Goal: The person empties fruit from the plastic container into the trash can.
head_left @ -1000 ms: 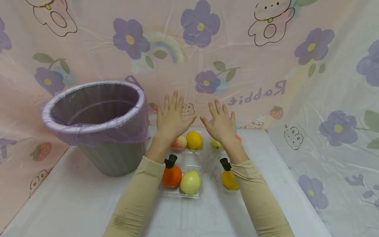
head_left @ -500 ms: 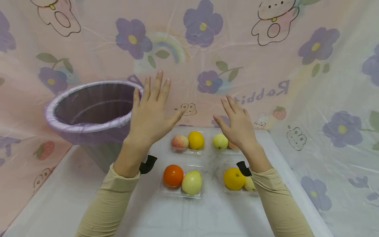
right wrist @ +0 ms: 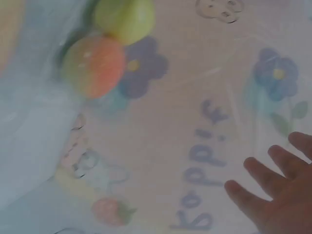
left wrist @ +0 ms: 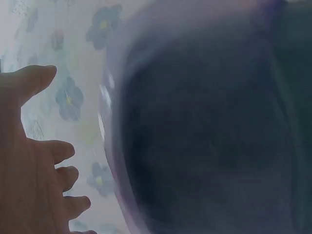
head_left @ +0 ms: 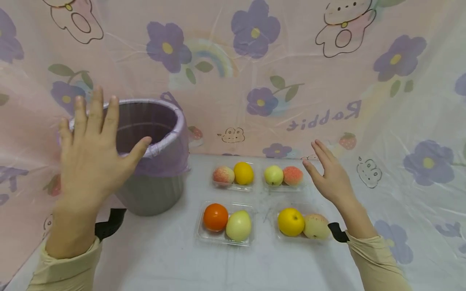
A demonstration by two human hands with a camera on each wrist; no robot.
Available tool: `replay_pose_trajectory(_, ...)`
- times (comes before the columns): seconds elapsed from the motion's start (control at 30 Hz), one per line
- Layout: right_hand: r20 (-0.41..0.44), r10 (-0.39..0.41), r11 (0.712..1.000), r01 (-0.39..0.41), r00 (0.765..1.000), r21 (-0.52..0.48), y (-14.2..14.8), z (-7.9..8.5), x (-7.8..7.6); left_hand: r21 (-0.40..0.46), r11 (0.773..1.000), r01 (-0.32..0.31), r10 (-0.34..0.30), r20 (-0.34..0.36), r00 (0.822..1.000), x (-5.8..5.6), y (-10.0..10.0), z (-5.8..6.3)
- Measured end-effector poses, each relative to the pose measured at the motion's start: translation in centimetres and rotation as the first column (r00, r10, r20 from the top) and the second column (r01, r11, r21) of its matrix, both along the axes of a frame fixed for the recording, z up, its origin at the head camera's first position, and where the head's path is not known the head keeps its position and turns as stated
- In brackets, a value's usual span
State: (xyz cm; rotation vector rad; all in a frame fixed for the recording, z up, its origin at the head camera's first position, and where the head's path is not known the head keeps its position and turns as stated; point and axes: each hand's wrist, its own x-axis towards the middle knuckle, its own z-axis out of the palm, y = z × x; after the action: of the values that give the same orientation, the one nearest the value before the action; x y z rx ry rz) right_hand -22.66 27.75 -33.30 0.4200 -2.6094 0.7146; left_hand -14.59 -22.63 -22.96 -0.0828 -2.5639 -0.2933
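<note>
A: What is hidden at far left?

B: The left hand point(head_left: 94, 161), fingers straight, fanned wide and gripping nothing, blocks the head camera's sight of the left side of the bin point(head_left: 156, 194). Its sleeve point(head_left: 65, 266) is cut off by the bottom edge. In the left wrist view, a strip of patterned backdrop point(head_left: 204, 121) shows between fingertips and rim; beyond, the bin's inside is too dark and blurred to read, and the lowest finger runs out of frame.

A: Moving right?

B: Right of the left thumb, past the bin, the rear left tray point(head_left: 227, 188) carries a speckled peach point(head_left: 223, 175) and a yellow fruit point(head_left: 243, 173); the front left tray point(head_left: 218, 237), an orange point(head_left: 215, 217) and a pear point(head_left: 238, 226). Left of the right fingers, the rear right tray point(head_left: 271, 188) bears a green fruit point(head_left: 274, 175) and, near the thumb, a red peach point(head_left: 293, 176). Below those fingers and to their left, the front right tray point(head_left: 306, 209) holds another yellow fruit point(head_left: 291, 222) and a pale peach point(head_left: 316, 226).

A: And the right hand point(head_left: 329, 176)?

B: Fingers extended, thumb apart, grasp unfilled. They overlap from above, defying a full count. The right wrist view crops the hand; up and left of its fingertips, the red peach is blurred and the green fruit cut off.
</note>
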Motion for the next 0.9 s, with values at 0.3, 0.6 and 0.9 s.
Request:
replay_pose_trajectory(0.3, 0.002, 0.023, 1.000, -0.023, 1.000, 0.010, 5.4, -4.9, 0.6, -0.010, 0.994, -0.110, 0.111, 0.123, 0.986, 1.7, -6.3, -1.8)
replay_pose_trajectory(0.6, 0.172, 0.035, 0.998, -0.044, 0.984, 0.045, 8.7, -8.1, 0.7, -0.013, 1.000, -0.024, 0.026, 0.177, 0.984, 1.7, -9.3, -3.2)
replay_pose_trajectory(0.9, 0.308, 0.046, 0.996, -0.067, 0.950, 0.057, 9.5, -11.1, 0.8, -0.071, 0.993, 0.095, -0.083, 0.159, 0.984, 0.5, -11.1, -4.6)
